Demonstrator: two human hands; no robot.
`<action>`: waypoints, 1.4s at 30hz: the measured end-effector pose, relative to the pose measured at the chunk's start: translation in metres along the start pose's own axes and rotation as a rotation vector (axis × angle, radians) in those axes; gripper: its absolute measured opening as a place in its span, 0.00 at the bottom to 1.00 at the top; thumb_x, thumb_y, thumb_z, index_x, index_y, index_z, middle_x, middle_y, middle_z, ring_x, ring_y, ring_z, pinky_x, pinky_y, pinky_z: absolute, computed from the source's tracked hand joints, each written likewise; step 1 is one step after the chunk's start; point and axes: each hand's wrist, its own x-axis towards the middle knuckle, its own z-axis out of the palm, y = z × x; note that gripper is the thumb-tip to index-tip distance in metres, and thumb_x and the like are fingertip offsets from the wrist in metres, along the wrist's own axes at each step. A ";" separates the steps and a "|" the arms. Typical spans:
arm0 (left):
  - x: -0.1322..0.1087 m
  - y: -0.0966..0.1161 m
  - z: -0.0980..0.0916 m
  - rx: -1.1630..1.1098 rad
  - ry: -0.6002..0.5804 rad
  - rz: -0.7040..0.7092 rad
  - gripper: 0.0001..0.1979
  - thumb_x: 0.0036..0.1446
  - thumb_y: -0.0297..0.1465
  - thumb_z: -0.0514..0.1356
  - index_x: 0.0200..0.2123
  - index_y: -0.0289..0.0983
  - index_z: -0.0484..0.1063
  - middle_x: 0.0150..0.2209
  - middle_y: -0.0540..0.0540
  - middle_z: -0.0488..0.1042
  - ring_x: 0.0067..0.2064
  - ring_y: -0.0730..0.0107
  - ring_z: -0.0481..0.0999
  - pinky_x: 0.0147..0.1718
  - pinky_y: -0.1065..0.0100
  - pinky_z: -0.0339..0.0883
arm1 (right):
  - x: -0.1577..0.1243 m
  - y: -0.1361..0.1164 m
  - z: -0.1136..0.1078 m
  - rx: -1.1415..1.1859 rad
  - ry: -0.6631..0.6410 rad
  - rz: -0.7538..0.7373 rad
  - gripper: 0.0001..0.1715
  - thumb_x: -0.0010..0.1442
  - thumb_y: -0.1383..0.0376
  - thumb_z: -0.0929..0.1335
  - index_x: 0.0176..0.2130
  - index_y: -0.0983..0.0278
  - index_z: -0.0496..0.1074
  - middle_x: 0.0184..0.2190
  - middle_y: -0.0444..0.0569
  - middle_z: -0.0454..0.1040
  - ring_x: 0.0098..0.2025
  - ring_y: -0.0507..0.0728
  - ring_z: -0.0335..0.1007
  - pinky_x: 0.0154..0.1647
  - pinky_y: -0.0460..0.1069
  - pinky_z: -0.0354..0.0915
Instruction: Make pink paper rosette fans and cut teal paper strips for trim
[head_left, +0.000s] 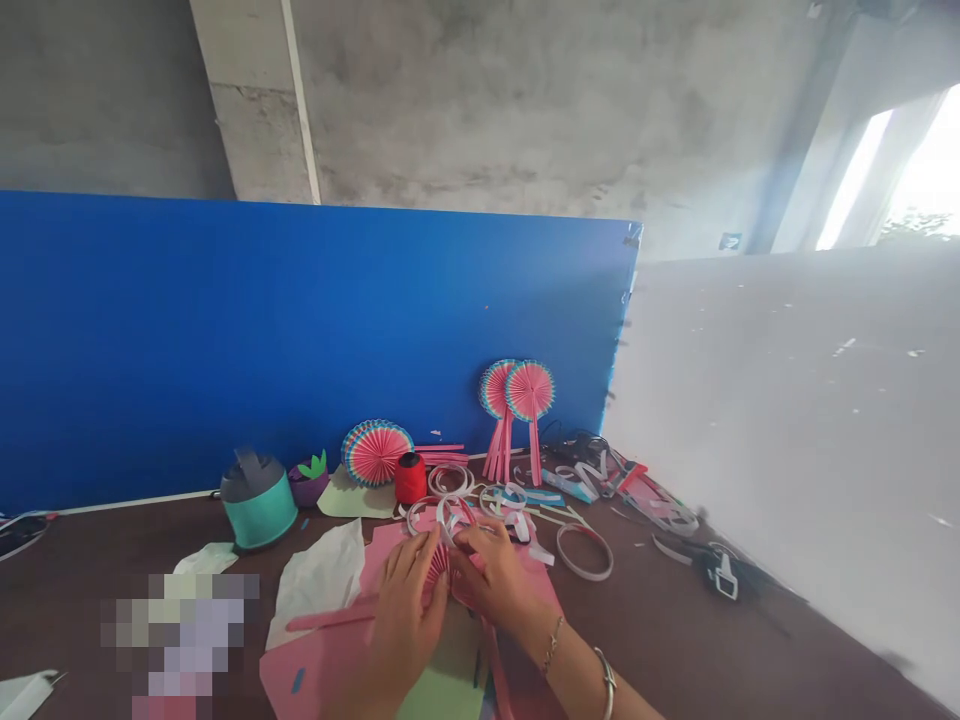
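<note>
A pink pleated paper fan (437, 568) sits between my two hands, largely covered by them. My left hand (405, 600) grips its left side with thumb and fingers. On the other side, my right hand (491, 575) has its fingers bent and pinched at the fan's edge. One pink stick (330, 618) juts out left from under my left hand, and another pink strip (497, 668) runs down below my right wrist. Beneath lie pink paper sheets (300, 675) and a light green sheet (442, 680). White paper strip rings (450, 482) lie just beyond my fingers.
Finished-looking round fans (530, 390) lean on the blue partition (300, 330); more fans (376, 452) lie left. A red thread spool (410, 480), teal container (260, 508), purple pot (309, 486), tape-like ring (585, 552), paper scraps (652, 490) and black-and-white object (721, 575) stand around.
</note>
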 end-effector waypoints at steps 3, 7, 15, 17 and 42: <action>0.000 0.000 -0.003 -0.032 0.024 0.008 0.21 0.62 0.30 0.51 0.58 0.40 0.67 0.52 0.39 0.74 0.54 0.58 0.71 0.52 0.55 0.67 | 0.000 -0.004 0.000 -0.023 -0.008 -0.010 0.11 0.63 0.64 0.59 0.30 0.61 0.66 0.26 0.43 0.72 0.32 0.55 0.66 0.47 0.53 0.59; 0.002 0.004 -0.007 -0.078 0.023 0.004 0.17 0.63 0.29 0.50 0.52 0.41 0.72 0.51 0.40 0.74 0.54 0.59 0.71 0.52 0.55 0.67 | 0.000 -0.004 -0.001 -0.026 -0.006 -0.021 0.11 0.64 0.65 0.59 0.30 0.61 0.66 0.27 0.44 0.73 0.31 0.54 0.66 0.46 0.52 0.59; 0.003 0.008 -0.005 -0.163 0.137 0.006 0.18 0.62 0.27 0.52 0.54 0.40 0.67 0.49 0.40 0.75 0.51 0.60 0.74 0.49 0.56 0.70 | -0.001 -0.002 -0.001 -0.058 0.034 -0.127 0.11 0.65 0.66 0.60 0.30 0.61 0.65 0.26 0.44 0.73 0.32 0.55 0.67 0.44 0.51 0.61; 0.004 0.009 -0.007 -0.183 0.126 0.003 0.17 0.62 0.27 0.53 0.53 0.41 0.68 0.48 0.40 0.75 0.51 0.60 0.74 0.49 0.57 0.71 | -0.001 -0.003 -0.003 -0.067 0.015 -0.142 0.11 0.65 0.66 0.60 0.31 0.61 0.66 0.26 0.44 0.73 0.32 0.55 0.67 0.43 0.52 0.61; 0.008 0.005 -0.012 -0.261 0.167 -0.029 0.08 0.60 0.28 0.57 0.39 0.42 0.75 0.39 0.46 0.79 0.43 0.64 0.77 0.44 0.63 0.71 | 0.001 -0.010 -0.004 0.019 -0.126 -0.173 0.20 0.68 0.62 0.58 0.25 0.61 0.62 0.22 0.41 0.68 0.27 0.51 0.64 0.49 0.51 0.59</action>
